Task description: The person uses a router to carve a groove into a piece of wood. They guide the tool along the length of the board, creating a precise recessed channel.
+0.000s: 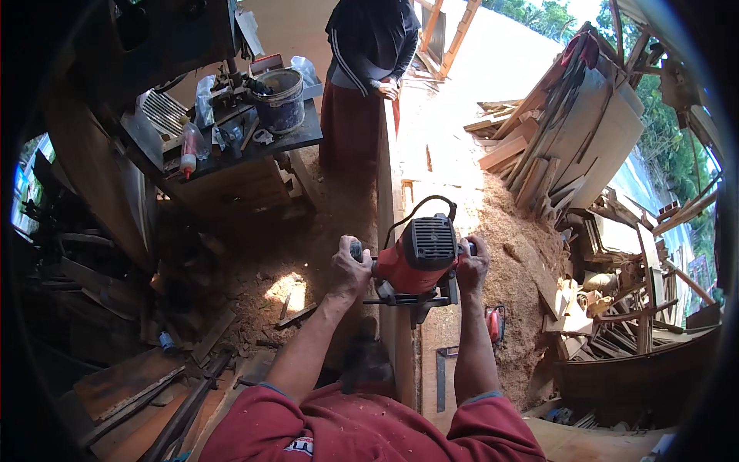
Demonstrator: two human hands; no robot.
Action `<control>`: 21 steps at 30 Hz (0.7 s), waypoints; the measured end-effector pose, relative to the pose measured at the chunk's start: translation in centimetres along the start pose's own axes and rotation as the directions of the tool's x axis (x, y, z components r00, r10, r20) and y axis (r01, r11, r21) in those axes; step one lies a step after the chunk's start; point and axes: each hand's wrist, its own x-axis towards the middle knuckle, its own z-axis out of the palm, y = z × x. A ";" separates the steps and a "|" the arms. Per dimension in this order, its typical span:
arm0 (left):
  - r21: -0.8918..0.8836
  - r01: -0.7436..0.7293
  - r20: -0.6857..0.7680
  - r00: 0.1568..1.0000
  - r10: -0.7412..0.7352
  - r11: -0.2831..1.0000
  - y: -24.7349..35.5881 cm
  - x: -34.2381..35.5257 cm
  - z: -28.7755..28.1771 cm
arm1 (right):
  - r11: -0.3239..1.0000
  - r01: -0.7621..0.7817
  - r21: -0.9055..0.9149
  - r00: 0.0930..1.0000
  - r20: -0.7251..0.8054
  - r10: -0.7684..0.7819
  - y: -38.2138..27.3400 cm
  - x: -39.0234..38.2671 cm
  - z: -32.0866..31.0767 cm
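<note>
Between my two hands is a red router (400, 271) with a black vented top and a power cord looping up from it. My left hand (352, 268) is wrapped round its left handle. On the opposite handle, my right hand (473, 263) has its fingers closed. The router's base is at the upper edge of a long wooden board (403, 358), which runs away from me; whether the bit touches the wood is hidden. A dark carpenter's square (442, 377) lies beside the board, close to my right forearm.
At the far left, a cluttered table (296, 138) bears a bucket (281, 108) and a bottle (188, 150). Another person (362, 85) stands at the board's far end. Sawdust (523, 239), a red tool (495, 325) and stacked wood (589, 127) are on the right.
</note>
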 end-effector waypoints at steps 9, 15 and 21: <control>0.012 -0.054 -0.077 0.996 0.055 0.998 -1.5 1.2 2.1 | 0.957 0.256 -0.136 0.966 -0.007 -0.259 4.2 1.9 0.7; 0.076 0.048 -0.058 0.997 -0.043 0.996 1.2 2.3 -0.6 | 0.998 0.023 0.064 0.999 -0.030 -0.021 -0.9 2.6 0.9; 0.176 0.080 -0.001 0.997 -0.082 0.981 4.0 0.7 -1.3 | 0.988 0.156 -0.020 0.987 -0.020 -0.157 2.5 2.8 -0.6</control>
